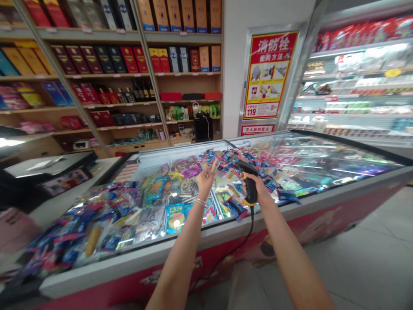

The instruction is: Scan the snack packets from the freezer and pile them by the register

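- Shop interior; long glass-topped chest freezer with pale grey rim and red front [338,197] crosses the view. All places below are given from this freezer.
- Behind it, to the left: light wooden shelving [190,38] with rows of red, dark blue and orange boxes.
- Behind its middle: red-and-yellow framed poster [270,75], showing the number 119. Behind its right end: brightly lit white display shelves [342,51].
- Left hand [205,177], pale bracelet [200,201] at the wrist: raised over the freezer's middle, fingers closed round a small pale wrapped packet [214,165]. Print too small to read.
- Right hand [256,185]: above the freezer's front edge, right of the left hand, wrapped round the grip of a black-and-yellow handheld scanner [251,189]. Scanner head turned leftward, apart from the packet.
- Thin black cable [252,224] drops from the scanner grip, hanging down the freezer's red front.
- Within the freezer, left of the left hand: blue packs with orange print [175,217]; purple packs [190,167] farther back.
- At its left end: heap of shiny blue-and-red wrapped packs [119,206], partly blurred.
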Demonstrator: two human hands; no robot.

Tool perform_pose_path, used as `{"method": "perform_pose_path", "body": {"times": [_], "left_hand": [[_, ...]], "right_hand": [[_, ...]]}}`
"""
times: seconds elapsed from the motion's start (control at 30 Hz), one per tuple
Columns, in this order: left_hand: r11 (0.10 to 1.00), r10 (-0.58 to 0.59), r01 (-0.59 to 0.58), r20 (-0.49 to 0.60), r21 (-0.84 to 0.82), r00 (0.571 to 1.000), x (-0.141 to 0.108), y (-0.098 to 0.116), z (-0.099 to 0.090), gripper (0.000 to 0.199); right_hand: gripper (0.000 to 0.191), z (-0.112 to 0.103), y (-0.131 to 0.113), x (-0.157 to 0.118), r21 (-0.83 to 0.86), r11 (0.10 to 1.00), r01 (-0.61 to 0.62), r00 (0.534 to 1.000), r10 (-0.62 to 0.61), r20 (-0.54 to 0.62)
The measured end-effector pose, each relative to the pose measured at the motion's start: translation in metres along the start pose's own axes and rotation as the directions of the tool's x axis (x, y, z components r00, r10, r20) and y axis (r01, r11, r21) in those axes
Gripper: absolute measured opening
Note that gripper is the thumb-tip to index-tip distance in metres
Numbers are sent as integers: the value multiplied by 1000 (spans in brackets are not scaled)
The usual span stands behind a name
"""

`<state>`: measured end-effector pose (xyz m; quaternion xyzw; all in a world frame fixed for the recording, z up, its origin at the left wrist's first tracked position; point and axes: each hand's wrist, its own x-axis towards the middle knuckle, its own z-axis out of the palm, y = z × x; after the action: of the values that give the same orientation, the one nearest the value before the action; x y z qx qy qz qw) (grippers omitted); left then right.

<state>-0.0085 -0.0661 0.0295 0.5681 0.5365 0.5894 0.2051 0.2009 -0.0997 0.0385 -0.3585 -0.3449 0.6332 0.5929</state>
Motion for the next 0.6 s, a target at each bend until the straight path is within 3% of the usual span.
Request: {"method": "perform_pose_path", "body": {"times": [0.17, 0.27, 0.47, 0.6], "left_hand": [[996, 33, -30, -32, 84, 999, -14, 5, -77, 32], [973, 34, -19, -62, 230, 997, -20, -1, -137, 33], [888, 47, 62, -224, 456, 973, -21, -6, -257, 34], [786, 87, 138, -328, 603, 941, -31, -8, -321, 25]], "right_hand": [[22, 35, 7, -14, -14, 1000, -21, 995, 22, 98], [21, 76, 32, -20, -9, 1000, -26, 983, 27, 180], [22, 171, 91, -28, 23, 992, -124, 943, 111, 313], [23, 223, 120, -40, -22, 981, -193, 887, 184, 423]]}}
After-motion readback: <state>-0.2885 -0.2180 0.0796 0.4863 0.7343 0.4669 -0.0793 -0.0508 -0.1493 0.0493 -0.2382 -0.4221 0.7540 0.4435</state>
